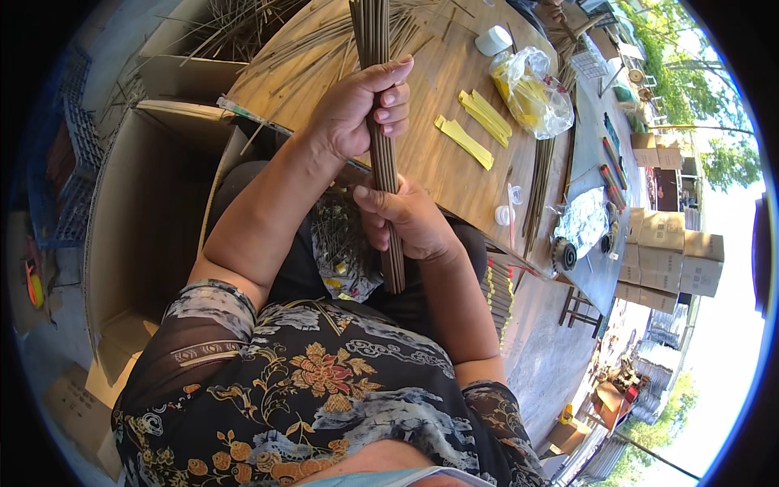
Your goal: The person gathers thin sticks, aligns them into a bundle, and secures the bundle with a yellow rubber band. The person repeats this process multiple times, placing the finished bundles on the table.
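Note:
A thick bundle of thin brown sticks (pixel 383 154), like incense sticks, stands nearly upright over my lap, its top leaning a little left. Near its upper part my left hand (pixel 361 105) is wrapped round it, thumb across the front. Lower down, my right hand (pixel 406 215) grips the same bundle, thumb lying over the sticks. The bundle's lower end shows below my right hand, above my patterned shirt. Loose sticks (pixel 304 61) lie spread on the wooden table (pixel 422 162) beyond my left hand. Two stacks of yellow paper strips (pixel 485 118) rest on the table to the right.
A clear plastic bag with yellow contents (pixel 531 89) and a white cup (pixel 493 40) stand on the table. A small white bottle (pixel 505 215) is near its right edge. An open cardboard box (pixel 150 211) stands at my left. Stacked cartons (pixel 669 252) are farther right.

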Motion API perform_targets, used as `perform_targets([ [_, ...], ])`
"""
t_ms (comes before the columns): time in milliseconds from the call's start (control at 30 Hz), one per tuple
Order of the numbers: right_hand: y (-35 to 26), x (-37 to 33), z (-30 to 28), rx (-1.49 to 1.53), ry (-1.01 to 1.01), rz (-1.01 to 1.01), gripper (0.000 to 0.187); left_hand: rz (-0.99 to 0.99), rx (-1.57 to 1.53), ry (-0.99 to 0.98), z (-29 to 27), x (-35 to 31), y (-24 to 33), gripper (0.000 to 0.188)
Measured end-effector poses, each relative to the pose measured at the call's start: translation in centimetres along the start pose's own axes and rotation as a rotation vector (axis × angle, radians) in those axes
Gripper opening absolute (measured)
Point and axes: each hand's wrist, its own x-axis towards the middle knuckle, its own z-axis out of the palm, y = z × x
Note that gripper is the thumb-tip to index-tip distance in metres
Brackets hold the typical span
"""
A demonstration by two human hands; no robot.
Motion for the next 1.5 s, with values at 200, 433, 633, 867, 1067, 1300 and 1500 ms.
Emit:
perform_targets([
  [200, 2.3, 2.0, -0.7, -0.84, 0.534, -0.283, 0.02, 0.088, 0.253, 0.481, 1.4, 0.1, -1.0, 0.022],
  [433, 0.0, -0.1, 0.5, -0.199, 0.102, -0.065, 0.02, 0.08, 0.033, 0.084, 0.4, -0.1, -0.1, 0.025],
  [633, 1.4, 1.3, 0.1, -0.664, 0.433, -0.212, 0.021, 0.106, 0.268, 0.477, 0.8, 0.2, -0.9, 0.022],
  [867, 0.2, 0.0, -0.1, -0.114, 0.023, -0.009, 0.02, 0.075, 0.035, 0.125, 0.7, -0.2, 0.4, 0.025],
  [1067, 2.0, 1.4, 0.2, -0.767, 0.517, -0.218, 0.022, 0.2, 0.365, 0.576, -0.2, 0.4, -0.4, 0.026],
  [1300, -0.1, -0.4, 0.2, -0.155, 0.042, -0.026, 0.019, 0.157, 0.058, 0.178, 0.1, 0.0, 0.8, 0.024],
  [1500, 3.0, 1.9, -1.3, -0.925, 0.569, -0.331, 0.021, 0.206, 0.28, 0.521, 0.5, 0.2, -1.1, 0.017],
])
